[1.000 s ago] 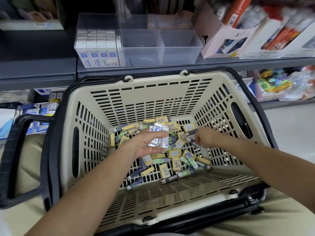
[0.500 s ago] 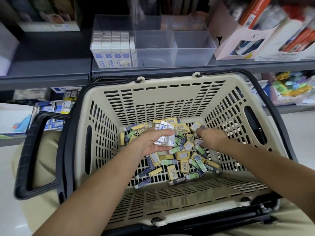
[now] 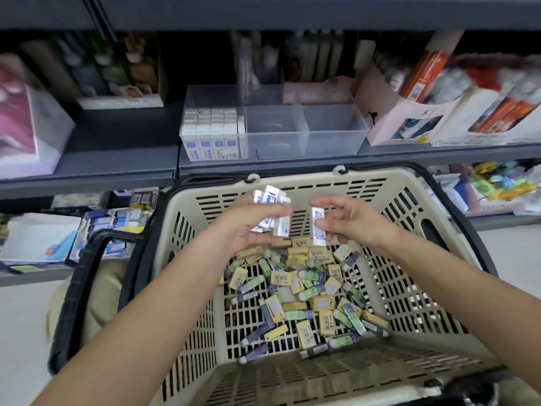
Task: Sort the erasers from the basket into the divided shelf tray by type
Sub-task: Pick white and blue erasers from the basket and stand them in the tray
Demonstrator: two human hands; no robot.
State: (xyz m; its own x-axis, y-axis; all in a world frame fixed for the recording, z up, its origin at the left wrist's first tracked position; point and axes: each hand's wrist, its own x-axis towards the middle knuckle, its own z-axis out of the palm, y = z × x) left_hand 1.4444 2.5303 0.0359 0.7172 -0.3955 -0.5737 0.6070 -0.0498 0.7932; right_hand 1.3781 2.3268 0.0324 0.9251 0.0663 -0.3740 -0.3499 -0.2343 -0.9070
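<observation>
Two bare forearms reach in from the lower left and lower right corners of the frame and meet over a beige slatted basket (image 3: 380, 173) that fills the lower middle. A black handle (image 3: 82, 288) hangs down its left side. On the basket floor, below and between the hands, lies a loose pile of erasers (image 3: 310, 285) in yellow, green and dark blue sleeves, lying at all angles and touching one another.

Above the pile, near the basket's far wall, the left hand (image 3: 248, 227) is curled round a bunch of white erasers (image 3: 272, 200) with blue print, which stick out above its fingers. Just to the right, the right hand (image 3: 354, 222) pinches a single white eraser (image 3: 317, 227) upright between thumb and fingertips, close to the bunch but apart from it.

Behind the basket, at upper centre, a clear divided tray (image 3: 333, 127) stands on a grey shelf (image 3: 117, 159). Its left compartment is packed with upright rows of boxed white erasers (image 3: 210, 139) of the same blue-printed kind. A pink cardboard box (image 3: 392, 124) stands just right of the tray; the goods further back are blurred.
</observation>
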